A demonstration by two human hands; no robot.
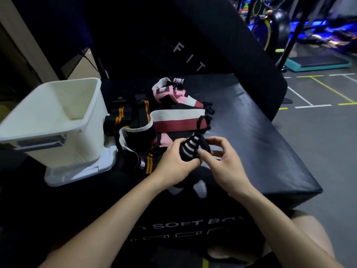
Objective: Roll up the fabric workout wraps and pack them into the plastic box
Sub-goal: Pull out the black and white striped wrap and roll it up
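Note:
A black wrap with white stripes (190,149) is partly rolled into a small bundle between both hands. My left hand (174,161) grips it from the left side, and my right hand (222,161) pinches it from the right. Its loose tail (199,187) hangs down below my hands over the edge. A heap of unrolled wraps lies behind: black with orange stripes (133,117), white and dark red (177,120), and pink (170,93). The white plastic box (48,130) stands at the left, tilted, with nothing visible inside.
Everything rests on a black padded soft box (251,136) with a drop-off at its right and front edges. The white lid (87,169) lies under the plastic box. A black padded panel rises behind, and gym machines stand at the far right.

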